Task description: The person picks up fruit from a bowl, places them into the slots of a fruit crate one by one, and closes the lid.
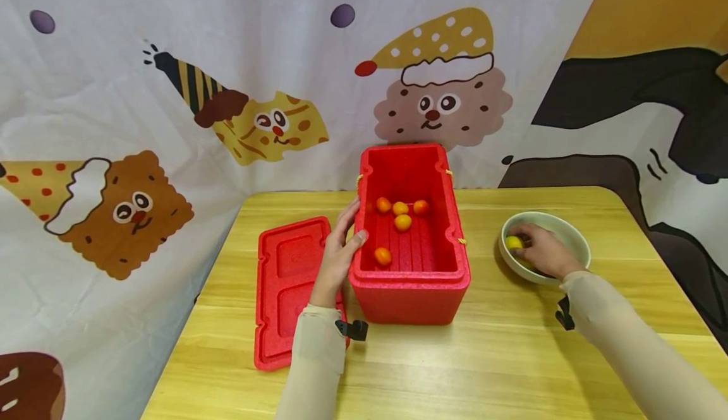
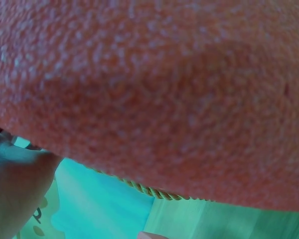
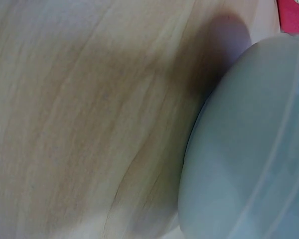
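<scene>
A deep red foam box (image 1: 406,300) stands uncovered on the table, with several small orange fruits (image 1: 402,222) on its ribbed floor. My left hand (image 1: 337,252) rests against the box's left side, its straight fingers along the outer wall and the thumb at the rim. In the left wrist view the red wall fills most of the picture, with part of the hand (image 2: 20,184) at the lower left. Inside a pale bowl (image 1: 579,249) at the right, my right hand (image 1: 546,251) pinches a small yellow fruit (image 1: 514,242). The right wrist view shows only the bowl's outside (image 3: 229,149), hiding the fingers.
The red lid (image 1: 297,249) lies flat on the wooden table (image 1: 506,357), left of the box and partly under the left forearm. Yellow cords (image 1: 462,241) stick out at the box's sides. A cartoon-printed cloth (image 1: 296,28) hangs behind the table.
</scene>
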Action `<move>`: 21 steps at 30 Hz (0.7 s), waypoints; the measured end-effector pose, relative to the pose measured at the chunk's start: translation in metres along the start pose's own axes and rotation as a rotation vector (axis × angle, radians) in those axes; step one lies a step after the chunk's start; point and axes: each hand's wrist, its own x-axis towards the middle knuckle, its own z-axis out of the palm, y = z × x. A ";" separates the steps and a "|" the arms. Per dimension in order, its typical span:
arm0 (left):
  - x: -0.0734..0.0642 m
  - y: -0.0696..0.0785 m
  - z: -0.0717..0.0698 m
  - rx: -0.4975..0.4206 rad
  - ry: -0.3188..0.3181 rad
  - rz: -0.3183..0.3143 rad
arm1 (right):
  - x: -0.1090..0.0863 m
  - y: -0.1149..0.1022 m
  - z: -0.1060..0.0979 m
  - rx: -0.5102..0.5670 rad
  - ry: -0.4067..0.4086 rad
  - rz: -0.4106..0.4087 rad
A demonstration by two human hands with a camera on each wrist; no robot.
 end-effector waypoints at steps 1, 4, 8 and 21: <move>-0.001 0.000 0.000 0.001 0.000 -0.004 | 0.000 0.000 0.000 0.000 0.000 0.000; -0.001 -0.001 0.000 0.000 0.002 -0.017 | -0.001 -0.001 0.000 0.007 0.005 -0.005; 0.000 0.000 0.000 0.004 0.004 -0.013 | -0.003 -0.006 -0.004 0.015 0.011 0.009; 0.000 -0.003 -0.002 -0.019 -0.009 0.019 | -0.005 -0.013 -0.018 0.073 0.047 0.064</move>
